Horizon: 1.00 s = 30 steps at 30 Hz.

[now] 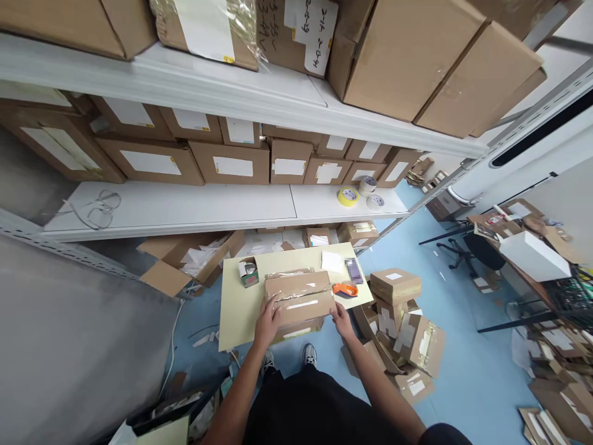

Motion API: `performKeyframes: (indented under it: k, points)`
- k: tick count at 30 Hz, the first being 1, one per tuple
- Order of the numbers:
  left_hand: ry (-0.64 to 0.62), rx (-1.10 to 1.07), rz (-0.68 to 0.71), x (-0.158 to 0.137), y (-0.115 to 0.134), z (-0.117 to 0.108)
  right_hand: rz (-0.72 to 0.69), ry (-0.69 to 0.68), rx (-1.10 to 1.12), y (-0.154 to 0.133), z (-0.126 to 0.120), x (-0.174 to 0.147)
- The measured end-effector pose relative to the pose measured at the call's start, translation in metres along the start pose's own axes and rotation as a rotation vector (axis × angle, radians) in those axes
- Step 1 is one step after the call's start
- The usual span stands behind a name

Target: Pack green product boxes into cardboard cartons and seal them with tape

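A taped cardboard box lies at the front of a small pale-yellow table. My left hand grips its near left corner, thumb and fingers against the cardboard. My right hand holds the near right corner. Below its front edge part of another cardboard box shows. An orange object, its kind unclear, lies just right of the box. Behind it are white paper and a blurred purple item. A small green open-topped box stands at the left.
Rolls of tape sit on the white shelf ahead, below several labelled cartons. An open carton stands left of the table. Piled boxes crowd the floor at right. A desk and chair stand farther right.
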<state>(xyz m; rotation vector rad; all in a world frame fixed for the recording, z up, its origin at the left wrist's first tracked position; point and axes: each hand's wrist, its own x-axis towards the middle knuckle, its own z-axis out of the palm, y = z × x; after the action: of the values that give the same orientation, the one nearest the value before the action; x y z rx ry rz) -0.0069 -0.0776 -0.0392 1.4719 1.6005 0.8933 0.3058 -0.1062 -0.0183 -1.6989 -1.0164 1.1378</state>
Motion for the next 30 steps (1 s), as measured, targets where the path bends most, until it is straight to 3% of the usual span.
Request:
performKeyframes:
  k: [7, 16, 19, 25, 30]
  points:
    - [0.2, 0.117, -0.029, 0.035, 0.017, 0.012, 0.029, 0.02, -0.127, 0.003, 0.008, 0.034]
    - [0.294, 0.184, -0.104, 0.041, 0.014, 0.018, -0.052, -0.154, -0.066, 0.022, -0.002, 0.047]
    - [0.319, 0.18, -0.135, 0.044, 0.012, 0.018, -0.023, -0.213, 0.019, 0.034, -0.02, 0.053]
    - [0.282, 0.195, -0.041, 0.048, 0.016, 0.014, 0.056, 0.04, -0.213, 0.058, -0.088, 0.1]
    - [0.262, 0.249, -0.068, 0.044, 0.02, 0.014, 0.018, -0.053, -0.373, 0.071, -0.116, 0.143]
